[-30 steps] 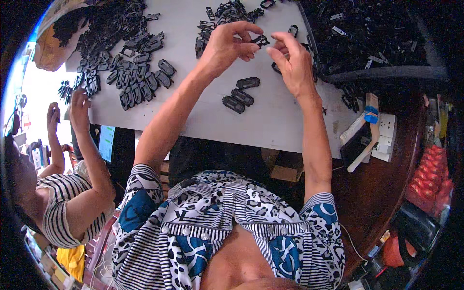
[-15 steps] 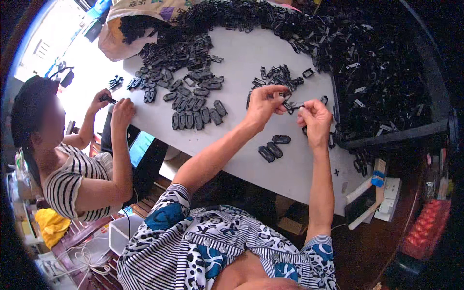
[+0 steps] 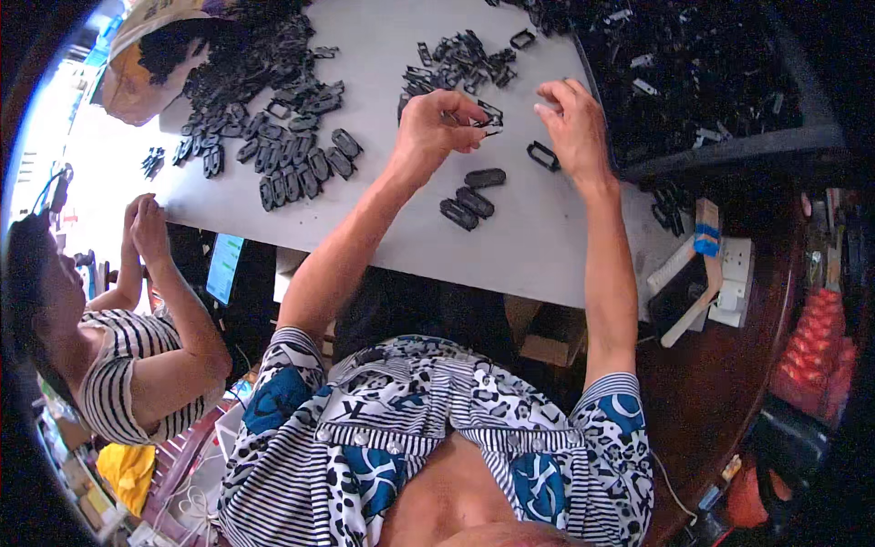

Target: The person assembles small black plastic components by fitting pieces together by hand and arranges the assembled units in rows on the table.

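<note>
Both forearms reach forward over the tabletop [image 3: 401, 242], roughly parallel, the hands raised well apart. The left hand [image 3: 432, 130], angled inward to the right, pinches a small black part [image 3: 494, 112] between thumb and fingers, just past the fingertips. The right hand [image 3: 578, 130] is released, its fingers loosely curled and thumb apart, beside a black oblong frame [image 3: 536, 160]. Three black oval pieces [image 3: 473, 202] lie between the forearms.

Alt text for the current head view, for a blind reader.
A person's left hand has a black part in its grip above a pale table; the right hand is open near a black frame. Three black oval pieces lie nearby.
</note>
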